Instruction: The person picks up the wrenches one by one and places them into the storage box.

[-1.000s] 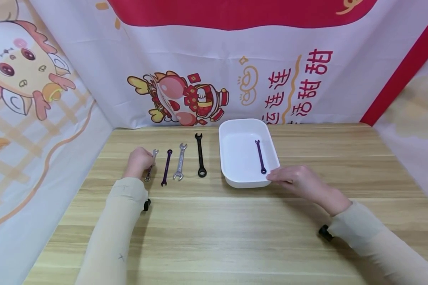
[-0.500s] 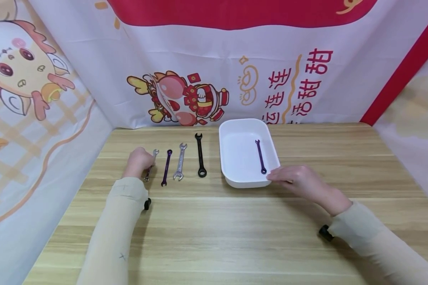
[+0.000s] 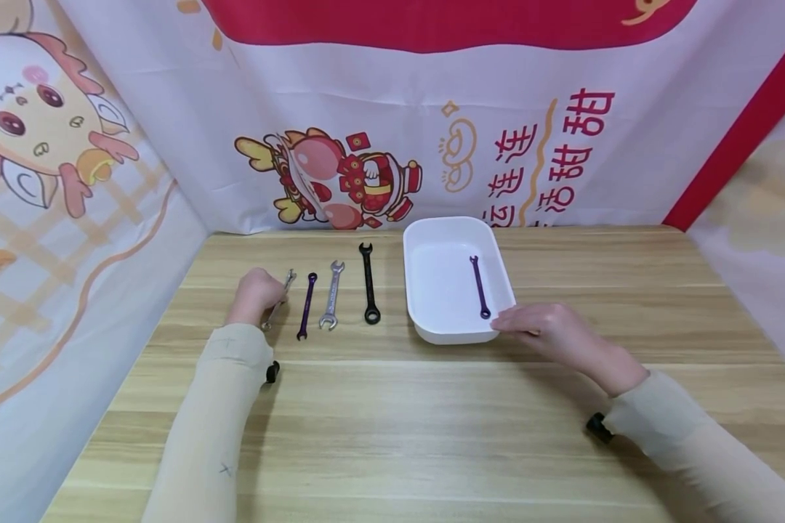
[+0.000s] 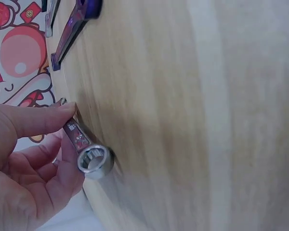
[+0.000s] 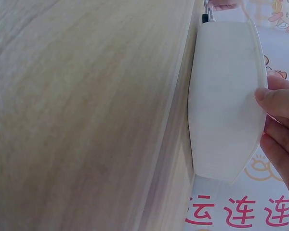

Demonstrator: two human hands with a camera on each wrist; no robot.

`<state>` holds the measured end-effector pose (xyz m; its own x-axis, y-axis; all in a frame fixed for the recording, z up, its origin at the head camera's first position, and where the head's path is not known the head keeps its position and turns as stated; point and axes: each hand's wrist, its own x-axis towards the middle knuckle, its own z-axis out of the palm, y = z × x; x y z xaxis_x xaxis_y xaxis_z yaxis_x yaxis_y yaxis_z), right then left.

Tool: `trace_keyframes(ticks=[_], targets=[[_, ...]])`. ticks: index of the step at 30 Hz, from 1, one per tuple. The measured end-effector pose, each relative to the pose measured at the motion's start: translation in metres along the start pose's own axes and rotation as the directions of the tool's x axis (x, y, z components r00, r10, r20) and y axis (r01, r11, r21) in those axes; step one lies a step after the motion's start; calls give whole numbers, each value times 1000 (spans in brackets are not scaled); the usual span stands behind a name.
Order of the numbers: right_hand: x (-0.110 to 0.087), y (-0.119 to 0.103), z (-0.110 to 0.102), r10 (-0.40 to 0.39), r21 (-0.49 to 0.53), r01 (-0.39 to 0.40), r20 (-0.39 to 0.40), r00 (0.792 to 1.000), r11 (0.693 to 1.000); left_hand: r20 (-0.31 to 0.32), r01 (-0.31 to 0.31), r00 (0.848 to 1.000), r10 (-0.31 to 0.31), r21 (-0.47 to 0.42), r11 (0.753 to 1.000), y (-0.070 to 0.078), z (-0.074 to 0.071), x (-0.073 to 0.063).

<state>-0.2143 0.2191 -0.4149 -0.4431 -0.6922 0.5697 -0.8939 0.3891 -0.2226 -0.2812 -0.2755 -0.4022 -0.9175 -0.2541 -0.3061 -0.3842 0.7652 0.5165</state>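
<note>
My left hand (image 3: pixel 254 294) pinches a small silver combination wrench (image 4: pixel 79 138) between thumb and fingers at the far left of the row. Its ring end points toward the left wrist camera, tilted over the wood; the fingers hide part of the shaft. To its right lies a purple wrench (image 3: pixel 307 308), then a silver double open-end wrench (image 3: pixel 333 294) and a black combination wrench (image 3: pixel 369 285). My right hand (image 3: pixel 556 334) pinches the near right corner rim of a white plastic tub (image 3: pixel 451 338), thumb outside. Inside the tub rests another purple wrench (image 3: pixel 480 288).
The wood-grain table (image 3: pixel 419 428) extends in front of the tub and to both sides. A printed cloth (image 3: pixel 340 87) hangs along the table's back edge, with more printed cloth at the left and right sides.
The small silver wrench has turned in my left hand, its open end shifting up and right and its ring end slightly left. My right hand stays on the tub's rim.
</note>
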Motion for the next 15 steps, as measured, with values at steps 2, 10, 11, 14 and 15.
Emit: trace_keyframes(ticks=[2, 10, 11, 14, 15], targets=[[0, 0, 0, 5, 3, -5, 6, 1000, 1000, -2, -7, 1000, 7, 0, 1000, -1, 0, -1], [0, -1, -1, 26, 15, -26, 24, 999, 1000, -3, -30, 1000, 30, -10, 1000, -5, -3, -3], [0, -1, -1, 30, 14, -30, 26, 999, 999, -2, -29, 1000, 29, -12, 1000, -5, -3, -3], [0, -2, -2, 39, 10, -39, 33, 999, 999, 5, -23, 1000, 24, -17, 1000, -5, -4, -3], [0, -2, -2, 45, 8, -45, 40, 998, 999, 8, -20, 1000, 20, -18, 1000, -5, -4, -3]])
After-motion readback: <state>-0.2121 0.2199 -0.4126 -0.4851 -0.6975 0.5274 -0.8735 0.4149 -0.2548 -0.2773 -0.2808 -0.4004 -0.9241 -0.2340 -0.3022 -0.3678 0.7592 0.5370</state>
